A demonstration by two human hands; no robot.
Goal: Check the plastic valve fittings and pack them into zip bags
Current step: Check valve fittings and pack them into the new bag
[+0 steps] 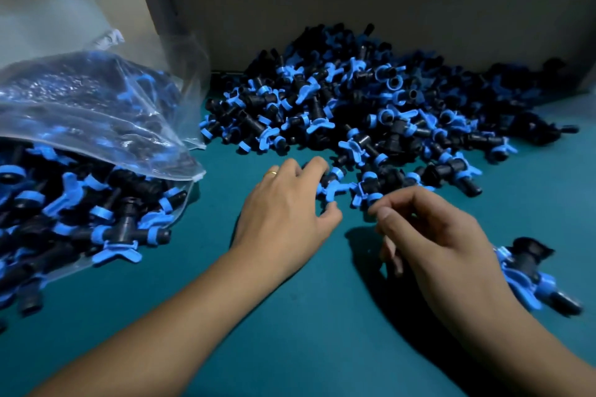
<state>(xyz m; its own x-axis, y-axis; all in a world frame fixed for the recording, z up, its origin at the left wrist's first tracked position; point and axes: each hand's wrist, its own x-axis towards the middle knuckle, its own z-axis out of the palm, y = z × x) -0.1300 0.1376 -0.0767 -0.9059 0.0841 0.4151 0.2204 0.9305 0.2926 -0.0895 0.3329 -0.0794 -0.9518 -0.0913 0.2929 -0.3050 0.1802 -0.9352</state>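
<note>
A large pile of black and blue valve fittings (371, 106) lies on the teal table (290, 316) against a cardboard wall. At the pile's near edge, my left hand (283, 213) curls its fingers and thumb around one fitting (332, 182). My right hand (432, 235) pinches another fitting (367, 193) with thumb and forefinger. An open clear zip bag (96, 126), stuffed with fittings, lies at the left with its mouth facing the pile.
A cardboard wall (354, 10) stands behind the pile. Two or three loose fittings (532, 274) lie at the right, beside my right wrist. Fittings spill from the bag's mouth at the left near edge.
</note>
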